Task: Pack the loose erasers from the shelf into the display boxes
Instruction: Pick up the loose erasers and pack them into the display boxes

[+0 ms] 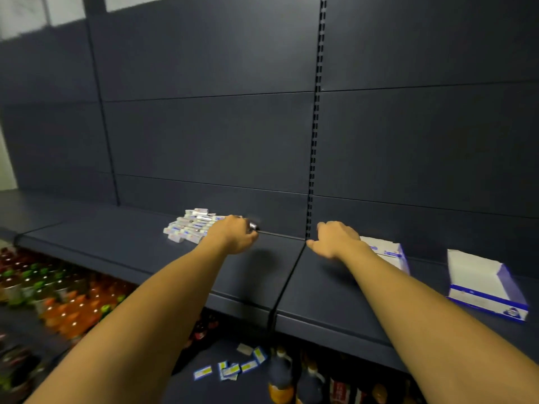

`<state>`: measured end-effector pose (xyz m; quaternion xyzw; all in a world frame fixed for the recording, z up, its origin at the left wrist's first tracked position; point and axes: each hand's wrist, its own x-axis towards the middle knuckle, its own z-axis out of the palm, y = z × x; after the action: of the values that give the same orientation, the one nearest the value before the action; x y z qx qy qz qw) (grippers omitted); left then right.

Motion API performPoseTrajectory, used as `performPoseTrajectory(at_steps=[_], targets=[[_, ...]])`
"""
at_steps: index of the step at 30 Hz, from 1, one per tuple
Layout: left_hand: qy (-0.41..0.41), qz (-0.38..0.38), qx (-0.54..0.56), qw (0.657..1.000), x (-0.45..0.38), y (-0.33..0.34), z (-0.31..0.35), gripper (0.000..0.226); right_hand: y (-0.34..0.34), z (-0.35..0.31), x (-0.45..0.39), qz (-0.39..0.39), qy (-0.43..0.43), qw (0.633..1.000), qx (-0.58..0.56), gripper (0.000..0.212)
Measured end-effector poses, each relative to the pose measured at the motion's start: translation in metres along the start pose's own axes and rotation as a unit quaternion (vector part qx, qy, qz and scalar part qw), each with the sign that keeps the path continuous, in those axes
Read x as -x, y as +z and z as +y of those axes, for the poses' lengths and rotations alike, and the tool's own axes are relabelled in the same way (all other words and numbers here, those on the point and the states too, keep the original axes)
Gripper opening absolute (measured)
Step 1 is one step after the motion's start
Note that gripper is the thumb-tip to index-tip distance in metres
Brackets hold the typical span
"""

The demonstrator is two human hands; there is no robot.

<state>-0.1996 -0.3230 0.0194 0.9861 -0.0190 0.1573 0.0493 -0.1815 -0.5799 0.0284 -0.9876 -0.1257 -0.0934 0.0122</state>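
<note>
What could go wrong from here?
1. The left hand seems to grip erasers at the edge of the loose eraser pile; pulling away may scatter the pile.
2. Several erasers already lie on the lower shelf, so more could fall off the shelf.
3. The display boxes sit far right of the pile, so each carry risks drops.

- The shelf [140,243] and its back panels [204,135] are coloured a dark slate grey.
- The loose erasers [189,227] are white, banded in blue.
- The display boxes [485,284] are white inside, edged in blue-violet.
- Orange and red bottles [67,304], capped in green, are seen below.
- Blue-and-yellow packets [230,368] are scattered underneath.
</note>
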Motion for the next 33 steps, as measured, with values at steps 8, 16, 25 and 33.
performPoseTrajectory(at_steps=[8,16,25,33], targets=[[-0.006,-0.016,-0.01,1.0,0.017,-0.012,-0.077,0.044,0.004,-0.096,-0.02,-0.008,-0.019,1.0,-0.004,0.047],[0.006,-0.028,0.007,1.0,0.007,-0.011,-0.154,0.037,0.011,-0.168,-0.039,-0.016,0.003,1.0,0.0,0.028],[0.025,-0.035,0.023,0.999,-0.022,0.01,-0.21,0.028,0.02,-0.209,-0.075,-0.008,0.009,1.0,0.017,0.029],[0.069,-0.027,0.007,0.997,-0.086,0.032,-0.218,0.031,0.036,-0.208,-0.133,0.009,0.001,1.0,-0.012,0.033]])
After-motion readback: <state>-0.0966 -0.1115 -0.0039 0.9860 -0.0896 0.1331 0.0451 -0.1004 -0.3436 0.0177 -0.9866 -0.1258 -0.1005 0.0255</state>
